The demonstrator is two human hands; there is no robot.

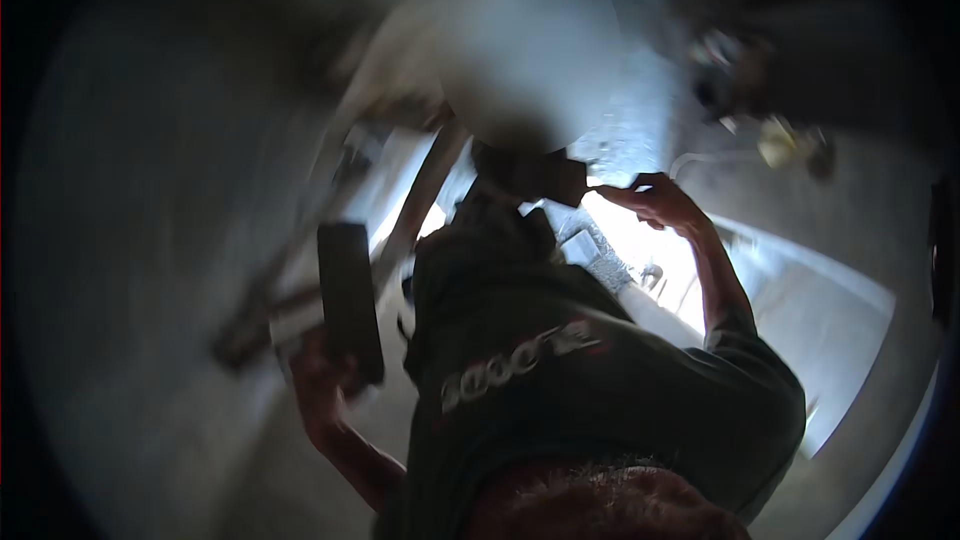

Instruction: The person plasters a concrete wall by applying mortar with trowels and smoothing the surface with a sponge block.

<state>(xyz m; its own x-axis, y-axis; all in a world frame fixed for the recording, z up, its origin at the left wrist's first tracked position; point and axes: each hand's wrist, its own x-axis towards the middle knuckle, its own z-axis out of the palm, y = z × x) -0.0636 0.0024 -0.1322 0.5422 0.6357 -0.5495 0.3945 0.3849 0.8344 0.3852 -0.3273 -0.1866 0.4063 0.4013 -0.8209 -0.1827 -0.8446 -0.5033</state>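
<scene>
On the left, my left hand [325, 375] is closed at the lower end of a long, dark rectangular plastering float [348, 300], held upright with its flat face showing. The fingers are partly blurred, and the float covers some of the grip. Further right, my right hand [655, 205] reaches inward with its fingertips pinched at the corner of a small dark block [562, 180]. What the block belongs to is too dark to tell. Just above it, a large, pale round shape [535, 45] is smeared by motion.
Wooden poles or boards [430, 180] slant behind my body on the left. Bright light falls on the floor [650, 250] below my right hand. Blurred items, one yellowish [778, 143], lie at the upper right. A pale, flat surface [840, 340] stands to the right.
</scene>
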